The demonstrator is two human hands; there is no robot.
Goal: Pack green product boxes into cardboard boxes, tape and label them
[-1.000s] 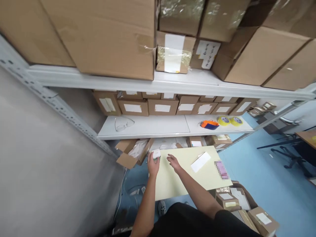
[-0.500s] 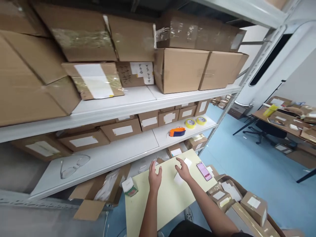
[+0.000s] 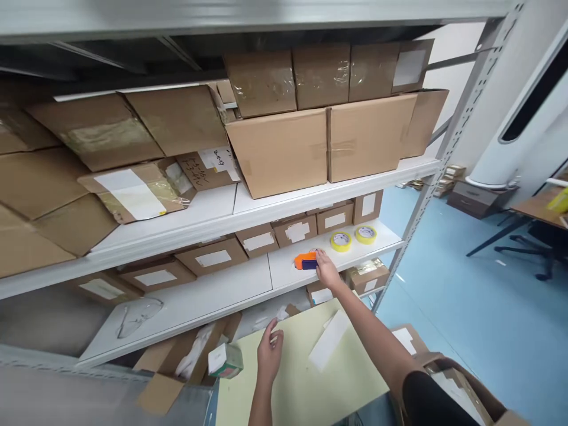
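My right hand (image 3: 327, 271) reaches to the middle shelf, its fingers closed around the right end of an orange and dark blue tape dispenser (image 3: 305, 261). The dispenser still lies at the shelf's front. Two yellow tape rolls, one nearer (image 3: 341, 241) and one farther (image 3: 365, 234), lie to the right of that hand. My left hand (image 3: 270, 350) hovers over the pale yellow table (image 3: 302, 390), holding nothing, with thumb and fingers apart and slightly bent. A white strip of paper (image 3: 329, 340) lies on the table between my forearms. A small green and white box (image 3: 225, 360) stands at the table's left edge.
Cardboard boxes (image 3: 284, 154) fill the upper shelf, and labelled boxes (image 3: 213, 258) line the back of the middle shelf (image 3: 231, 284). Clear glasses (image 3: 138, 316) lie at its left. Open cartons stand at lower left (image 3: 171, 378) and lower right (image 3: 461, 378). A metal upright (image 3: 444, 165) bounds the shelf's right.
My right hand has moved from above the table up to the shelf and taken hold of the tape dispenser. The left hand remains over the table. The view has swung, and the phone is out of sight.
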